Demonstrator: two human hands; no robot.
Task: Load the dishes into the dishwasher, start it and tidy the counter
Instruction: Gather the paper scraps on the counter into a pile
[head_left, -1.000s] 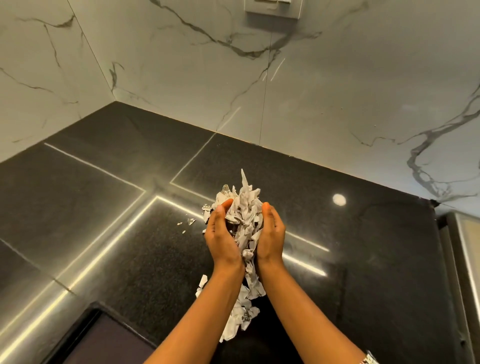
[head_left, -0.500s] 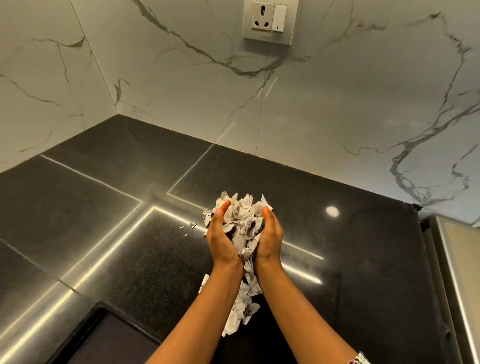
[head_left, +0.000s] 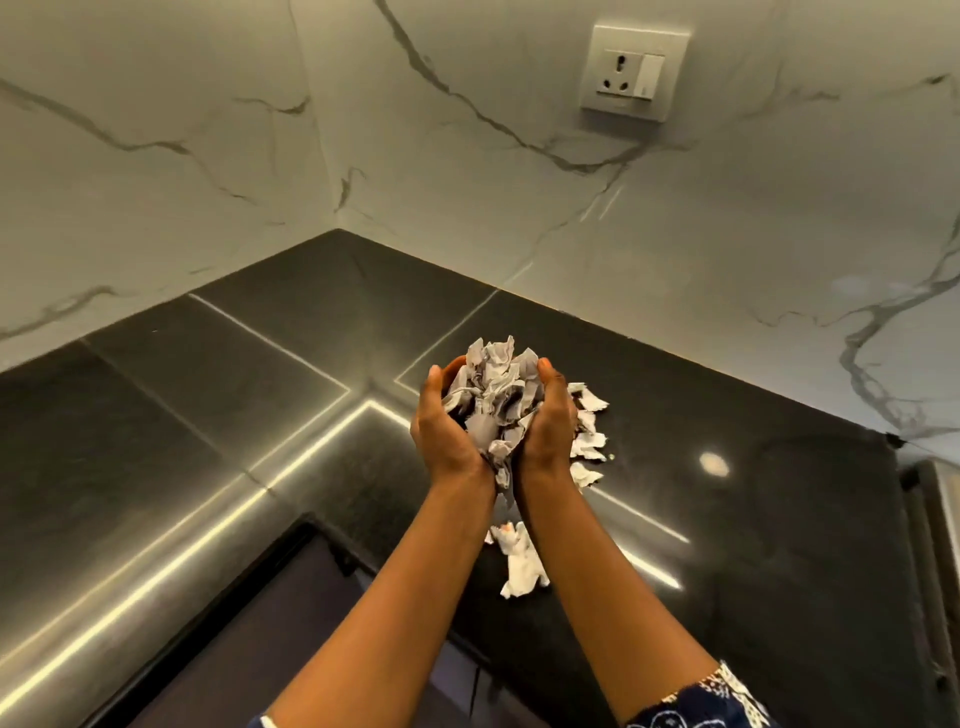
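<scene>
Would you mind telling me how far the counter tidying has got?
Done: most torn paper is gathered into one paper wad. In hand: the left hand and right hand cup it above the black counter. Left: loose scraps lie beside the right hand and between the forearms. No dishwasher shows, so that part is unknown.

One left hand (head_left: 447, 426) and one right hand (head_left: 548, 421), two in all, cupped round one wad of crumpled paper (head_left: 491, 400). On one black counter (head_left: 260, 415), loose paper scraps (head_left: 589, 421): perhaps four at 3 o'clock of the hands, overlapping and hard to separate, plus two at 6 o'clock, one large, one tiny. One wall plate (head_left: 635, 73) at 1 o'clock, with one socket and one switch.
</scene>
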